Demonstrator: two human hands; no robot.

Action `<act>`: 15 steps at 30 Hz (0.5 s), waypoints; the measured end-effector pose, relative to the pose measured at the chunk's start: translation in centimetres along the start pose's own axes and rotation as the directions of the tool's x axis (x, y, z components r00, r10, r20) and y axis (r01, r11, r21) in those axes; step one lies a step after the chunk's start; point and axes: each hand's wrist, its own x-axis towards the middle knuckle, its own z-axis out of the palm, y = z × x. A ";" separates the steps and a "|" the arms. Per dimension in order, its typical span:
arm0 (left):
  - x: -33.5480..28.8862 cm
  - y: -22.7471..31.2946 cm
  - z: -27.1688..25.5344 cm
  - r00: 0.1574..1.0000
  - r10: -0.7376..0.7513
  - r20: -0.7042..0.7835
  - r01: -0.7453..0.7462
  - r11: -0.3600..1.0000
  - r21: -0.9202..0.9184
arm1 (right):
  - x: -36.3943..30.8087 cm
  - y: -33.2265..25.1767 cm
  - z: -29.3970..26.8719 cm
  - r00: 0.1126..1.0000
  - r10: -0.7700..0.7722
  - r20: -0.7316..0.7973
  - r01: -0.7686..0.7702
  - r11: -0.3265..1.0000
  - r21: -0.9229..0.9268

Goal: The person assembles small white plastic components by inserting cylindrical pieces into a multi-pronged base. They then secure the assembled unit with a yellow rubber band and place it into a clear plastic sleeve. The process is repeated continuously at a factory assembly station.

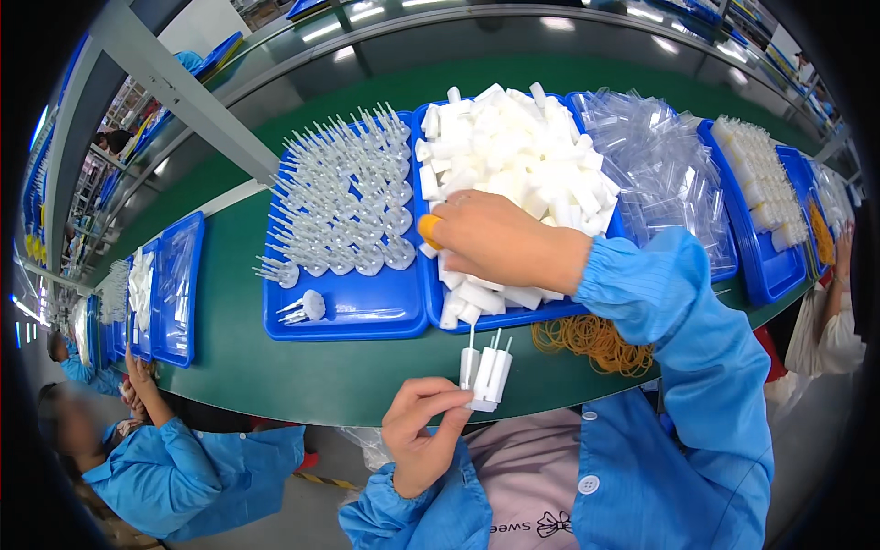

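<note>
My left hand [426, 426] pinches a small white pronged plastic part [484, 404] by its base, just in front of the table edge. White foam sleeves [495, 374] sit around some of its upright prongs, whose thin tips stick out above. My right hand [500, 236] reaches over a blue tray [427, 291] heaped with white foam pieces [513, 137]. Its fingers are bent down at the heap's left side, one wearing a yellow finger cover [429, 231]. Their tips, and anything between them, are hidden.
Left of the foam, a blue tray [367, 316] holds rows of pronged white parts [344, 202]. Clear plastic sleeves [651, 156] fill a tray on the right. Orange rubber bands [596, 344] lie near the table edge. A co-worker in blue [192, 477] sits at left; another person's arm [836, 293] shows at far right.
</note>
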 end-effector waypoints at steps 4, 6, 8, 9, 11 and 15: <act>0.2 0.2 0.4 1.000 -0.012 0.001 0.012 0.999 -0.049 | -2.8 1.1 -0.9 0.949 -0.184 -0.257 0.186 0.982 -0.016; 0.4 0.4 0.7 1.000 -0.014 0.015 0.015 0.999 -0.052 | -3.7 0.7 -2.5 0.947 -0.102 -0.306 0.119 0.992 0.036; 0.5 0.5 0.9 1.000 -0.011 0.025 0.012 0.999 -0.032 | -4.3 -0.2 -4.5 0.931 0.004 -0.364 0.046 0.990 0.130; 0.6 0.6 0.9 0.999 0.003 0.035 -0.002 1.000 -0.029 | -4.6 -0.7 -5.6 0.915 0.073 -0.397 0.006 0.981 0.195; 0.7 1.3 1.1 0.998 0.036 0.050 -0.035 0.999 -0.014 | -5.5 -1.9 -7.9 0.888 0.238 -0.393 -0.098 0.934 0.344; 1.2 1.3 2.0 0.996 0.064 0.060 -0.064 0.998 -0.014 | -8.3 -1.8 -9.4 0.854 0.440 -0.277 -0.158 0.727 0.668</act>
